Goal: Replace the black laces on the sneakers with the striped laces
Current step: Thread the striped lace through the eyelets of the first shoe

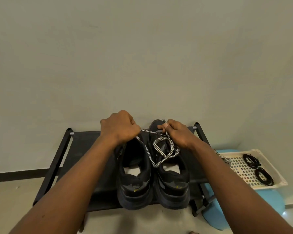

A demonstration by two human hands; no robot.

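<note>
Two black sneakers stand side by side on a black rack (85, 149), heels toward me: the left sneaker (134, 179) and the right sneaker (172, 181). A black-and-white striped lace (166, 149) stretches between my hands and loops over the right sneaker's tongue. My left hand (120, 127) grips one part of the lace in a closed fist above the left sneaker. My right hand (178, 132) pinches the lace near its tip above the right sneaker's toe. Two coiled black laces (257, 169) lie in a white tray (276, 183) at the right.
The white tray rests on a blue stool (267, 205) right of the rack. Another striped lace (224, 158) hangs over the tray's left edge. A plain wall stands right behind the rack, with pale floor around it.
</note>
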